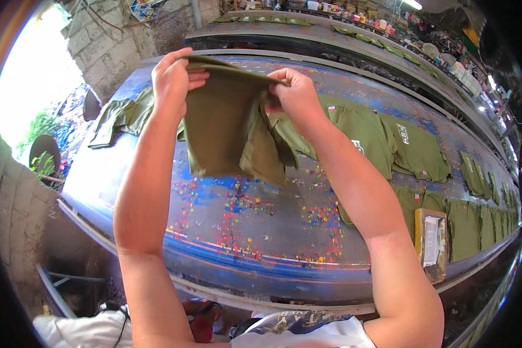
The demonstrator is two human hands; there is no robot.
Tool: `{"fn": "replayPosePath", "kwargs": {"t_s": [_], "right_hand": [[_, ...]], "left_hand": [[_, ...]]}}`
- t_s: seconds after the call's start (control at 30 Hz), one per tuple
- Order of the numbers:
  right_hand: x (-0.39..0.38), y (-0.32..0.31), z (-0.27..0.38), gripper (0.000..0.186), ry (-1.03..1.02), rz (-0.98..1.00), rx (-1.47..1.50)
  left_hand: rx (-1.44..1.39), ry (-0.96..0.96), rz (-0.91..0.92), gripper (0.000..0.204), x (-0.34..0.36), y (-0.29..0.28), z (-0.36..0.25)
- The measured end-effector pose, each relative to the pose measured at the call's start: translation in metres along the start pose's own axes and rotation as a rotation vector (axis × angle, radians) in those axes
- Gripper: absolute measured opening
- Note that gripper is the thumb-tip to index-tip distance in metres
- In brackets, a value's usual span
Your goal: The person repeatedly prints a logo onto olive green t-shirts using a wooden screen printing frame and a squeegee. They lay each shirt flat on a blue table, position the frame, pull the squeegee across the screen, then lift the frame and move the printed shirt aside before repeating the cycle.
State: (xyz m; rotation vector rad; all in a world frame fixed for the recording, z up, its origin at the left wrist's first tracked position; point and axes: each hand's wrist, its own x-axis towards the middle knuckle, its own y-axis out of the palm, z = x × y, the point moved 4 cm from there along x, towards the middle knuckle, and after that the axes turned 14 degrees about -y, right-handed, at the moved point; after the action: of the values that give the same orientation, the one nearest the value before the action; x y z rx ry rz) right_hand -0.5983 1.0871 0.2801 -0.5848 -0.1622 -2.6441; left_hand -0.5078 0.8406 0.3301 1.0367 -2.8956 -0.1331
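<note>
An olive-green cloth garment piece [217, 119] hangs from both hands above the long table. My left hand [171, 81] grips its upper left corner, with some fingers stretched along the edge. My right hand [296, 95] is closed on the upper right edge. The cloth's lower edge hangs loose, and a fold falls on its right side. Behind my left wrist, another green piece [124, 120] lies crumpled on the table. Beyond my right forearm lie flat green pieces [414, 148], some bearing white prints.
The long dark table [261, 232] is spotted with coloured paint. A wooden-framed printing screen [432, 238] sits near its right front edge, beside several green pieces [464, 229]. Another long table [243, 40] runs behind. A block wall [107, 49] stands at the left.
</note>
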Motion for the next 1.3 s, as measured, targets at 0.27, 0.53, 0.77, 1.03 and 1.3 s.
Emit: {"fn": "replayPosePath", "kwargs": {"t_s": [0.27,0.53,0.77,1.03,1.3], "right_hand": [[0.114,0.008,-0.075,0.025,-0.259,-0.368,-0.106],[0.012,0.001,-0.234,0.029,-0.261,-0.166,-0.73],[-0.073,0.012,-0.247,0.032,-0.318,0.159,-0.915],[-0.18,0.004,-0.15,0.031,-0.482,0.26,-0.717],[-0.27,-0.067,0.016,0.013,-0.444,0.211,-0.307]], "left_hand": [[-0.202,0.14,0.133,0.042,0.117,0.018,0.055],[-0.003,-0.326,0.082,0.063,0.108,-0.013,0.278],[0.53,-0.221,-0.109,0.07,0.081,-0.062,0.342],[0.774,-0.018,-0.255,0.076,0.036,-0.083,0.321],[0.547,0.225,-0.191,0.032,-0.062,-0.024,0.298]]}}
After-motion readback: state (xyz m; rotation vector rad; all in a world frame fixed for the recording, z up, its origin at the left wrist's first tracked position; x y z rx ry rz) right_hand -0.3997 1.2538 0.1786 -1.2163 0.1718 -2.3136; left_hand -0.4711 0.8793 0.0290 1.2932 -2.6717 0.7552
